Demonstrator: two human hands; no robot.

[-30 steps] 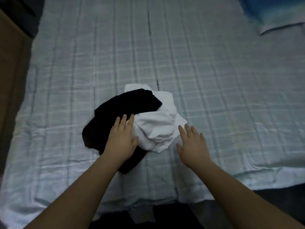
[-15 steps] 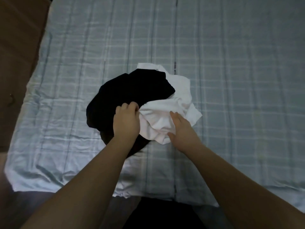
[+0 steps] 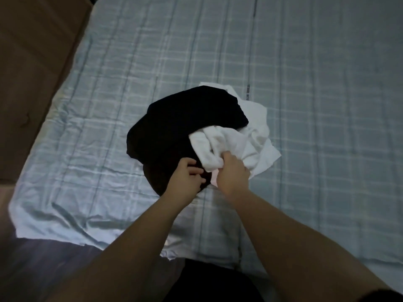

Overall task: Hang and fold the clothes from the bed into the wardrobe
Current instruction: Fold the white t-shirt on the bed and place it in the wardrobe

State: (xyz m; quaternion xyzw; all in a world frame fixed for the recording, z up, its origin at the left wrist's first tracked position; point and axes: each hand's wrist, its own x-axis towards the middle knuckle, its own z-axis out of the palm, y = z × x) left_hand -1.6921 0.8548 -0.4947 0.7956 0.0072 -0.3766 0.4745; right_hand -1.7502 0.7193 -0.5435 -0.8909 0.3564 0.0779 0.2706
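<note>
Bed [image 3: 305, 62], covered by a pale blue checked sheet, fills most of the view; I note its near edge runs across the bottom and its left edge lies against a brown panel [image 3: 32, 73].

Black garment [image 3: 185, 127]: crumpled heap, about midway between the left and right edges, nearer the near edge. It looks soft and limp, and I expect no stiffness anywhere.

White garment [image 3: 250, 138]: bunched just right of the black one, partly tucked under it at the far side and overlapping it at the near side. I judge it light, thin and easily creased, so likely to drag the black piece if pulled quickly.

Right hand [image 3: 232, 173]: fingers curled into a fold of the white cloth at its near end, gripping it.

Left hand [image 3: 185, 177]: rests on the black garment's near part, fingers loosely bent; I cannot tell whether it pinches fabric.

Grip plan, my judgement: find a hem or shoulder seam, not a mid-panel bunch, and lift slowly while the left hand pins the black piece down.
</note>
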